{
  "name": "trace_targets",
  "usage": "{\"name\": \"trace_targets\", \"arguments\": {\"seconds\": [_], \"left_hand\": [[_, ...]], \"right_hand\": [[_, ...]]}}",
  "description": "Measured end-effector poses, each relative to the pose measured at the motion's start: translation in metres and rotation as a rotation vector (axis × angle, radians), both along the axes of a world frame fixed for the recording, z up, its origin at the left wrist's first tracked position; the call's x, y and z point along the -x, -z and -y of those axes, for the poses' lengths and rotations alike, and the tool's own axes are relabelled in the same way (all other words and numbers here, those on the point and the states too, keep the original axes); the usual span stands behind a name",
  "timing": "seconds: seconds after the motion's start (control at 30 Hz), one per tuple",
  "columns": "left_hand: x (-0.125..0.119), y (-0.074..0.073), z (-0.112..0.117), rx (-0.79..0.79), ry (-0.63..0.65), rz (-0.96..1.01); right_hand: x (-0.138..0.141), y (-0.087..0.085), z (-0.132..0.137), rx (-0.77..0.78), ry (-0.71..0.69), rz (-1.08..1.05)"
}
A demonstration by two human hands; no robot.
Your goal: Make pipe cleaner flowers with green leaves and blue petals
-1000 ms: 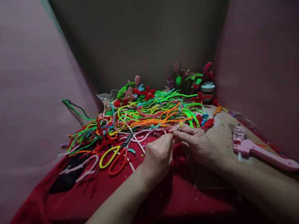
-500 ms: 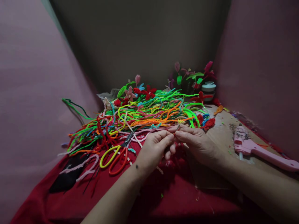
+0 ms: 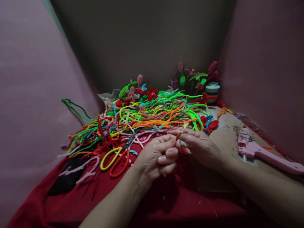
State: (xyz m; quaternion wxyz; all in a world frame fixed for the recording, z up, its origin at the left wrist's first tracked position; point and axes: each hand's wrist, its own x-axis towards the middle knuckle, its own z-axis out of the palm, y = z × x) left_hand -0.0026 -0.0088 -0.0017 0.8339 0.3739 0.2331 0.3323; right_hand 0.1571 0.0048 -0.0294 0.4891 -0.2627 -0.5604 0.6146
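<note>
My left hand (image 3: 158, 155) is closed, its thumb and forefinger pinching a small red pipe cleaner piece (image 3: 178, 136) with pale yellow tips at its upper end. From the other side my right hand (image 3: 200, 144) meets it, fingers closed around the same piece. Something whitish shows under the right fingertips, too small to name. Just left of my left hand lie scissors (image 3: 120, 161) with one yellow and one red handle loop. Right behind both hands spreads a heap of many-coloured pipe cleaners (image 3: 152, 114).
A pink glue gun (image 3: 268, 156) lies on the cardboard (image 3: 222, 139) at right. Fuzzy flowers (image 3: 152, 92) and a lidded jar (image 3: 212, 91) stand at the back. A black pouch (image 3: 66, 179) rests at left on the red cloth (image 3: 95, 209). Pink panels flank both sides.
My left hand has turned, its curled fingers now showing more. The red piece with its yellow tips now stands up between my fingertips, easier to see than before. The scissors stay put.
</note>
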Motion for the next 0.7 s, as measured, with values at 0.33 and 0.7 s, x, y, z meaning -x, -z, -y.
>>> {"name": "trace_targets", "arguments": {"seconds": [0.33, 0.7], "left_hand": [[-0.006, 0.008, 0.003, -0.591, -0.426, -0.646], [-0.005, 0.000, 0.004, -0.283, -0.239, -0.320]], "right_hand": [[0.005, 0.008, -0.001, 0.112, 0.121, -0.083], [0.004, 0.001, 0.001, -0.028, 0.081, 0.099]]}}
